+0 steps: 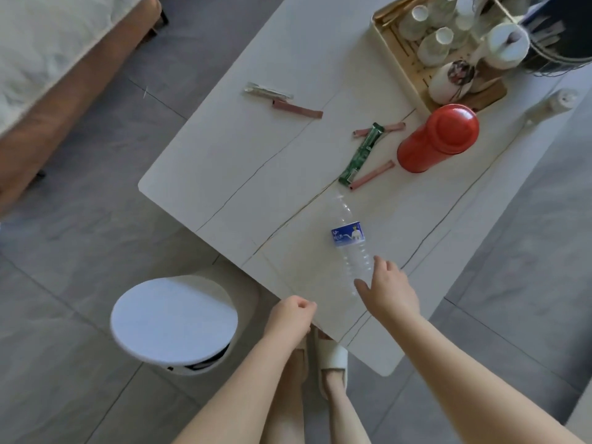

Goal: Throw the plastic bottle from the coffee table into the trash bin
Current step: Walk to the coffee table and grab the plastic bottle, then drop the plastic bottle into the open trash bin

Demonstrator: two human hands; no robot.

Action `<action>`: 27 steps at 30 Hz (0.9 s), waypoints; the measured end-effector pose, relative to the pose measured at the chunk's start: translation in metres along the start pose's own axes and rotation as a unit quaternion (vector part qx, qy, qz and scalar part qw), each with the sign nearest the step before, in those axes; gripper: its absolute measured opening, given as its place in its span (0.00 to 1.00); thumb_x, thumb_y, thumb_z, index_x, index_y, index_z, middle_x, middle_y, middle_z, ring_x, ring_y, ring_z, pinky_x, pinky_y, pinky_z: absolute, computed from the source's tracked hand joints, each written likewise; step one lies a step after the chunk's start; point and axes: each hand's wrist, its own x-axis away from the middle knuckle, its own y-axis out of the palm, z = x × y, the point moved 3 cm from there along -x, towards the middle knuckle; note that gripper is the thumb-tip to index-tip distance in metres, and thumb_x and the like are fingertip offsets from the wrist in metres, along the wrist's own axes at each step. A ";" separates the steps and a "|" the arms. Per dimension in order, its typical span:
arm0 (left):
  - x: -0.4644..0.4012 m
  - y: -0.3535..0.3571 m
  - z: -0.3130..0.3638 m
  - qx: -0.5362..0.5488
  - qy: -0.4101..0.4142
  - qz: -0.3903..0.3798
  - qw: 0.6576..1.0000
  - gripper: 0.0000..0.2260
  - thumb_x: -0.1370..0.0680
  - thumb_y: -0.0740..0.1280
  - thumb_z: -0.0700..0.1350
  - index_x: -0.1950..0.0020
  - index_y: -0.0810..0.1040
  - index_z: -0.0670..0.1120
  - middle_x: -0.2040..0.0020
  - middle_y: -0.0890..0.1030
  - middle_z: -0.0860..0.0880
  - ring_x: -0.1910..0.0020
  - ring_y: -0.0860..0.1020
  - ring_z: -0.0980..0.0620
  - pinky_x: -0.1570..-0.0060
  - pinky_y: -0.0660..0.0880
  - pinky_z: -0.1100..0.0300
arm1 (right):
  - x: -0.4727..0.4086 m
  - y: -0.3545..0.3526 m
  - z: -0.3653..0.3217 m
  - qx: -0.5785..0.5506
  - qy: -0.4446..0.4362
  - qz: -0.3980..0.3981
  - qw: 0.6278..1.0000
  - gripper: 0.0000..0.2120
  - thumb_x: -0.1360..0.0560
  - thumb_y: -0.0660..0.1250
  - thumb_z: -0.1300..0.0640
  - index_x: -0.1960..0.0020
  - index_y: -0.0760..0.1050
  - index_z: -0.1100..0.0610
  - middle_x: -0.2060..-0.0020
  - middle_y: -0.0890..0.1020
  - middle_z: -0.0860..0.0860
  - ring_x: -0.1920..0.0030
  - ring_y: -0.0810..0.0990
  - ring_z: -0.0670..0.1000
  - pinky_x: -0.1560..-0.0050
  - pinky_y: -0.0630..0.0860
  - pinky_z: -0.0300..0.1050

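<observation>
A clear plastic bottle with a blue label lies on its side on the white coffee table, near the table's front edge. My right hand hovers at the bottle's near end, fingers spread, thumb and index on either side of it, holding nothing. My left hand is curled into a loose fist at the table's near edge, empty. The white round trash bin stands on the floor to the left of my hands, its lid closed.
Several snack wrappers and a red thermos lie beyond the bottle. A tray with tea ware fills the far right. A sofa stands at the left. My slippered feet are under the table edge on grey tile floor.
</observation>
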 end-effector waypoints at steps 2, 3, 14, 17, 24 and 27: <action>-0.016 0.001 -0.004 -0.011 -0.006 -0.009 1.000 0.08 0.22 0.61 0.49 0.50 0.78 0.48 0.47 0.85 0.43 0.46 0.83 0.44 0.45 0.78 0.53 | -0.013 0.007 -0.001 -0.011 0.011 0.001 1.000 0.30 0.22 0.61 0.46 0.26 0.56 0.58 0.30 0.68 0.55 0.31 0.67 0.57 0.38 0.73 0.52; -0.023 0.003 -0.006 -0.017 -0.010 -0.011 1.000 0.10 0.22 0.61 0.49 0.48 0.79 0.47 0.46 0.84 0.44 0.45 0.82 0.44 0.44 0.78 0.52 | -0.019 0.010 -0.001 -0.016 0.015 0.002 1.000 0.32 0.22 0.61 0.46 0.25 0.54 0.58 0.30 0.68 0.55 0.31 0.67 0.57 0.37 0.72 0.53; -0.044 0.009 -0.013 -0.019 -0.017 0.001 1.000 0.13 0.22 0.63 0.48 0.42 0.80 0.45 0.44 0.84 0.44 0.44 0.82 0.44 0.39 0.77 0.52 | -0.044 0.030 -0.003 -0.019 0.007 -0.009 1.000 0.37 0.25 0.65 0.45 0.24 0.51 0.56 0.32 0.71 0.55 0.33 0.70 0.58 0.39 0.74 0.53; -0.034 0.008 -0.013 -0.020 -0.015 0.004 1.000 0.12 0.22 0.62 0.49 0.43 0.79 0.46 0.45 0.84 0.45 0.45 0.82 0.45 0.41 0.77 0.53 | -0.034 0.026 0.000 -0.012 0.000 -0.022 1.000 0.36 0.24 0.65 0.45 0.24 0.52 0.56 0.31 0.70 0.55 0.32 0.69 0.57 0.38 0.73 0.52; 0.012 0.005 -0.015 -0.002 -0.012 0.023 1.000 0.12 0.22 0.62 0.50 0.45 0.80 0.47 0.48 0.84 0.46 0.47 0.82 0.46 0.43 0.77 0.52 | 0.015 0.003 0.008 0.019 -0.044 -0.046 0.998 0.30 0.24 0.64 0.45 0.28 0.59 0.55 0.35 0.73 0.53 0.36 0.71 0.55 0.44 0.74 0.48; 0.045 0.005 -0.018 0.023 -0.014 0.030 0.999 0.09 0.22 0.62 0.49 0.48 0.80 0.48 0.50 0.84 0.47 0.48 0.83 0.46 0.42 0.78 0.50 | 0.045 -0.011 0.010 0.024 -0.065 -0.045 0.997 0.30 0.24 0.64 0.44 0.28 0.60 0.55 0.36 0.73 0.53 0.36 0.71 0.55 0.45 0.74 0.48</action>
